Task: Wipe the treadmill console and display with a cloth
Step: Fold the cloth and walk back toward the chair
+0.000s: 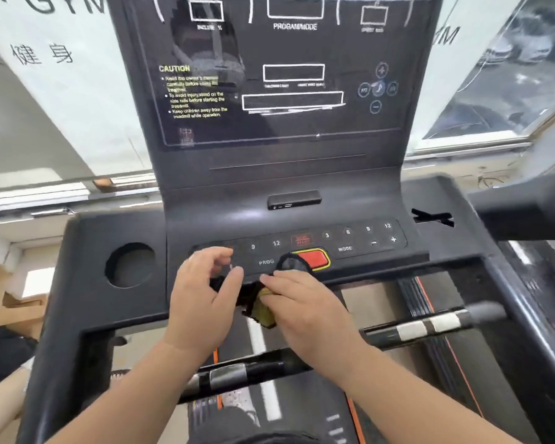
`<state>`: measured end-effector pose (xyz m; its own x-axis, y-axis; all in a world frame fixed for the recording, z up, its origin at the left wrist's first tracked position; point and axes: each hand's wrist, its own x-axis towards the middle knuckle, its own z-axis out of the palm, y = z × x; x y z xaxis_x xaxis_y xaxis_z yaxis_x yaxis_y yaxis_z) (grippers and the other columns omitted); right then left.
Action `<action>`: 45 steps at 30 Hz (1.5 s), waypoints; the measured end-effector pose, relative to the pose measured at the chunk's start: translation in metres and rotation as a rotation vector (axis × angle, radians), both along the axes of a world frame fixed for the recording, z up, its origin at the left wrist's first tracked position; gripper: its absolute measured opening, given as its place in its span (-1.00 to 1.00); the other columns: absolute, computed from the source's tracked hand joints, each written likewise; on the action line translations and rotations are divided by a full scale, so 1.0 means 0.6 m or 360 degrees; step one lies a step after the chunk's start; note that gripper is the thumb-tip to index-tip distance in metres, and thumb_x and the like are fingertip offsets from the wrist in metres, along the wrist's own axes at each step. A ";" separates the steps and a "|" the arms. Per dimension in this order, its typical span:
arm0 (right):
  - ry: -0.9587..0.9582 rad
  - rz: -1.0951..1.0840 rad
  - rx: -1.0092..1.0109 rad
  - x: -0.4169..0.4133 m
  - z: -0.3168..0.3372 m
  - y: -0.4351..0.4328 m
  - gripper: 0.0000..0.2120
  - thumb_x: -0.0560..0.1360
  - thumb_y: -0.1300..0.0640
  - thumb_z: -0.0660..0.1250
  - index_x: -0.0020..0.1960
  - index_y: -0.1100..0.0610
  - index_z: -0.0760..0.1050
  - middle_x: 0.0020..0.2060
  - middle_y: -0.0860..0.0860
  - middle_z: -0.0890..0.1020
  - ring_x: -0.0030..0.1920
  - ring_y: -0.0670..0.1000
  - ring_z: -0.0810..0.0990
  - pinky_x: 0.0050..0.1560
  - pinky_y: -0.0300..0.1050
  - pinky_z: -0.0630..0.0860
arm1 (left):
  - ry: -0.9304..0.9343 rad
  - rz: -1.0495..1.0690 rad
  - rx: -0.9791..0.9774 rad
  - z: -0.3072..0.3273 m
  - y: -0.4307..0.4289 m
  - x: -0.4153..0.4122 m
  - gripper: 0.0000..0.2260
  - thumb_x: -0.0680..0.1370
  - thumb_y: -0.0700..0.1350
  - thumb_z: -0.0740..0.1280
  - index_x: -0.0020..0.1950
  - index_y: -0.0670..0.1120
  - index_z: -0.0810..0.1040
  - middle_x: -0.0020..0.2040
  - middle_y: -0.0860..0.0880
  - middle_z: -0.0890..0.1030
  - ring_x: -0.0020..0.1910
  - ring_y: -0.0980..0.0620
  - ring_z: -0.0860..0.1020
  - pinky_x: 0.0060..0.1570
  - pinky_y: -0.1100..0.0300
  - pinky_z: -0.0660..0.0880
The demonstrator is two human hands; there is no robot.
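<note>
While both hands bunch the cloth (260,302) at the console's (302,241) front edge, no wiping seen yet. Left hand (202,296) pinching one dark end, fingers partly curled; right hand (305,312) closed over the yellow part. Looks like folding or readying. Button strip and display (282,78) above untouched by cloth; probably most of the job left.

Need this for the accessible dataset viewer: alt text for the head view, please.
Two bare hands, left hand and right hand, hold a dark and yellow cloth between them at the front edge of a black treadmill console, just below its red stop button. The dark display panel rises behind, with white outlines and a CAUTION notice.
</note>
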<state>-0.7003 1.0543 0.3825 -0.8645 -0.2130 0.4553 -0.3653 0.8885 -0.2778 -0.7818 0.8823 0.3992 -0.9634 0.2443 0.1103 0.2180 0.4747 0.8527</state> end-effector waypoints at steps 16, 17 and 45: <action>-0.0129 -0.1192 -0.0607 0.452 0.072 0.207 -0.55 0.44 0.33 0.46 0.32 0.15 0.59 0.31 0.09 0.61 0.28 0.10 0.53 0.40 0.00 0.43 | -0.0452 -0.1007 0.0053 0.044 0.302 0.300 -0.91 0.44 -0.17 0.30 -0.26 -0.03 0.53 -0.37 0.07 0.51 -0.31 0.13 0.44 -0.23 0.13 0.40; -0.0306 -0.1284 -0.0625 0.481 0.065 0.217 -0.54 0.41 0.31 0.49 0.30 0.12 0.60 0.22 0.09 0.65 0.21 0.14 0.56 0.31 0.11 0.49 | -0.0505 -0.1071 0.0027 0.043 0.318 0.318 -0.87 0.48 -0.22 0.29 -0.25 -0.04 0.50 -0.38 0.10 0.49 -0.34 0.16 0.43 -0.26 0.22 0.39; 0.0000 -0.3189 -0.2454 0.919 -0.014 -0.007 -0.79 0.52 0.35 0.46 -0.05 0.05 0.58 -0.11 0.01 0.76 -0.02 0.05 0.74 0.09 0.00 0.63 | -0.0329 -0.3217 -0.1457 -0.129 0.567 0.661 -0.60 0.28 -0.10 0.57 0.03 -0.05 0.51 -0.14 -0.08 0.64 -0.15 -0.07 0.63 -0.21 0.04 0.58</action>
<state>-0.1489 1.0503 0.3744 0.4256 0.7282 -0.5372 0.2127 -0.6575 -0.7228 -0.3851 1.2225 0.3218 0.5757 0.5371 -0.6166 0.7452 -0.0342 0.6660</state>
